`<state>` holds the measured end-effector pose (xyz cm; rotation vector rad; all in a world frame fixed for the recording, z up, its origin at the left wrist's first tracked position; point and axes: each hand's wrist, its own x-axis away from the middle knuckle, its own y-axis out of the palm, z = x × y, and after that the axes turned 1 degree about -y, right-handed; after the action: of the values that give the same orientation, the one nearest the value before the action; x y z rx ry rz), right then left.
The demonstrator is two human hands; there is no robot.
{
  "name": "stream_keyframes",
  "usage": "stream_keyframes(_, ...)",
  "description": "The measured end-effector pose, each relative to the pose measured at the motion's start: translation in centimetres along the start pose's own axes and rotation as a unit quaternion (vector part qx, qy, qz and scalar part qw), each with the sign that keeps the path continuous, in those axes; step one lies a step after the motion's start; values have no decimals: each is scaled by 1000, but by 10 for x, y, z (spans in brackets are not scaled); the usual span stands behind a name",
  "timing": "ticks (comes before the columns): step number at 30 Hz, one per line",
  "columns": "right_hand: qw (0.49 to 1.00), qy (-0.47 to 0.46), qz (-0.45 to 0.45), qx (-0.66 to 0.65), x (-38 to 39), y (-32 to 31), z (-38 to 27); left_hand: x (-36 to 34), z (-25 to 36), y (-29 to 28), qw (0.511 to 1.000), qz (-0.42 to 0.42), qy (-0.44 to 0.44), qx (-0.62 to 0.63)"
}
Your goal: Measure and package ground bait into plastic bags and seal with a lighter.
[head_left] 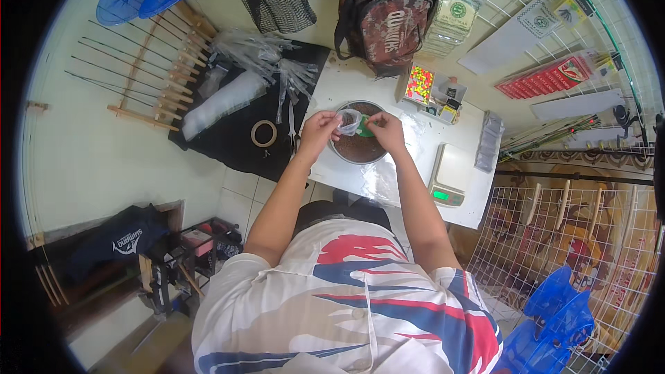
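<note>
My left hand [320, 133] pinches a small clear plastic bag [349, 122] and holds its mouth up over the round metal bowl [381, 155]. Brown granules [357, 150] fill the bowl's bottom. My right hand [386, 130] closes on a small green scoop [364, 127], which sits right beside the bag's opening, over the bowl. Whether granules are in the scoop is too small to tell. Both hands are close together above the white table [332, 90].
A kitchen scale [450, 173] with a lit green display stands right of the bowl; clear bags [490, 140] lie beyond. Behind are a box of colourful beads [420, 84] and a camouflage backpack [391, 17]. Leftward, black cloth bears a tape roll [253, 134], scissors [291, 121] and plastic bags [225, 100].
</note>
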<state>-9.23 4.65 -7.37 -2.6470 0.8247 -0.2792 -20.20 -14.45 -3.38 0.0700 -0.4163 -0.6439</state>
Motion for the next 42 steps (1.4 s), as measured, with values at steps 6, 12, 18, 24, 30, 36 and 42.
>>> stream_keyframes(6, 1000, 2, 4, 18, 11, -3, 1, 1, -3, 1, 1000, 2, 0, 3)
stream_keyframes(12, 1000, 11, -8, -16, 18, -10, 0, 7, -5, 2, 1000, 1, -4, -6)
stream_keyframes(18, 999, 7, -15, -40, 27, -14, 6, 16, -2, 7, 1000, 13, -11, -13)
stream_keyframes(24, 999, -8, 42, -9, 39, -15, 3, 27, -7, 4, 1000, 27, -4, 10)
stream_keyframes(30, 986, -73, 33, 146, 36, -5, -3, 40, -9, -2, 998, 61, 3, 10)
stream_keyframes(36, 943, -79, -13, 323, 9, 21, -6, 46, -7, -6, 997, 68, 16, 11)
stream_keyframes(42, 911, -59, -43, 406, -5, 42, 2, 43, 0, -7, 997, 80, 14, 9)
